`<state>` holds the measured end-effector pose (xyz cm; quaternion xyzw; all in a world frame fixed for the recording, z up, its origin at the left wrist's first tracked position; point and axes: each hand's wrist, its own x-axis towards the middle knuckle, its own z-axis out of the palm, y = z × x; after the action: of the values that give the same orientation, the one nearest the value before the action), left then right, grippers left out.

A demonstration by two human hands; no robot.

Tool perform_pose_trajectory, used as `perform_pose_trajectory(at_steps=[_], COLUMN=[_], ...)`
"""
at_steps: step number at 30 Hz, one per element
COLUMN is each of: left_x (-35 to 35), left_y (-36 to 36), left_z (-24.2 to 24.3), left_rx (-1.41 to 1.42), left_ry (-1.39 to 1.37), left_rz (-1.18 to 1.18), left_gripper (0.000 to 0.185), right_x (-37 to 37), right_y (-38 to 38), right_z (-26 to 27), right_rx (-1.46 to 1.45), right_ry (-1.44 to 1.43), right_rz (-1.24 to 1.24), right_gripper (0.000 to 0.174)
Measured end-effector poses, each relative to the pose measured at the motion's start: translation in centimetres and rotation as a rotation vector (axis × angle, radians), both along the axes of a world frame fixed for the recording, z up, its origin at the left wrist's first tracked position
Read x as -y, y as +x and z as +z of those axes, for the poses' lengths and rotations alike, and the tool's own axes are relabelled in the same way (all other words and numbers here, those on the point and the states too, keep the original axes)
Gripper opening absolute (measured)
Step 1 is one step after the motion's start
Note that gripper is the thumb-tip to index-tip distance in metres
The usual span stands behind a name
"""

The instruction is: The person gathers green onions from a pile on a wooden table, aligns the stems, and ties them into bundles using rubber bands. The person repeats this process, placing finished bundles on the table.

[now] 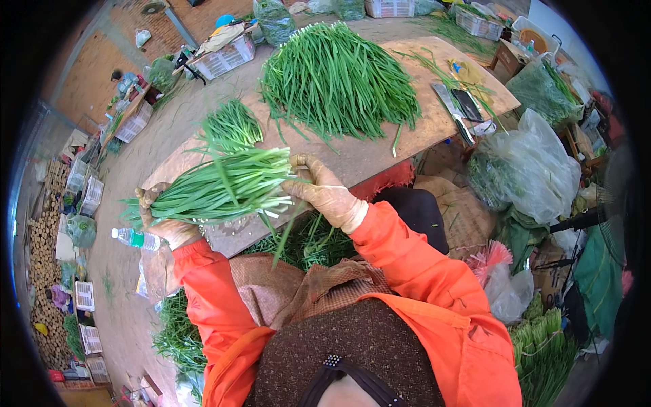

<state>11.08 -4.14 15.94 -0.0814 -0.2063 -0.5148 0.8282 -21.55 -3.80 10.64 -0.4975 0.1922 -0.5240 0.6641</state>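
Note:
A bunch of garlic chives (224, 183) lies sideways across both my gloved hands, above the table's near left edge. My left hand (165, 219) wraps around its green leaf end. At the pale stem end, my right hand (328, 193) has thumb and fingers around the cut tips. Loose leaves hang below the bunch, some blurred. Just behind it, a smaller bunch of chives (234, 124) rests on the wooden table (366, 157). A large heap of garlic chives (341, 81) stands farther back.
A cleaver (451, 112) and a dark phone-like object (467, 105) lie at the table's right. A plastic water bottle (136, 239) is by my left wrist. Chive trimmings (310, 241) fill the space below the table edge. Stuffed plastic bags (529, 163) crowd the right side. A person (127, 84) sits far left.

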Motion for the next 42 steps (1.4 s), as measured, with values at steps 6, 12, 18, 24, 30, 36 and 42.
perform_pose_trajectory(at_steps=[6,12,18,24,30,36,42], left_x=[-2.2,-3.5,-2.8,-3.9,-3.9,-3.8,-4.1], left_y=[-2.1,-2.4,-3.0,-5.2,-6.0,-6.2,-5.7], left_z=[-0.9,-0.9,0.3,-0.1,-1.3,-2.5,-3.0], left_rx=[0.567,0.404,0.278,0.549,0.389,0.331,0.318], left_ry=[0.462,0.057,-0.344,0.244,0.113,0.039,0.094], left_rz=[0.092,-0.114,-0.298,0.087,-0.094,-0.110,0.025], left_gripper=[0.031,0.017,0.017,0.024,0.019,0.016,0.017], right_x=[-2.3,0.2,-0.4,-1.4,-0.6,-1.7,-1.5], right_y=[-2.4,-6.0,-3.9,-1.0,-3.4,-3.3,-3.3], right_z=[-1.2,-6.4,-7.8,-5.4,-6.2,-6.6,-4.3], right_rx=[-0.021,-0.260,0.055,0.073,0.043,0.136,-0.195], right_ry=[0.040,0.329,0.601,0.247,0.237,0.360,-0.166], right_rz=[0.137,0.072,0.373,0.320,0.151,0.123,-0.136], right_gripper=[0.011,0.018,0.045,0.044,0.041,0.042,0.038])
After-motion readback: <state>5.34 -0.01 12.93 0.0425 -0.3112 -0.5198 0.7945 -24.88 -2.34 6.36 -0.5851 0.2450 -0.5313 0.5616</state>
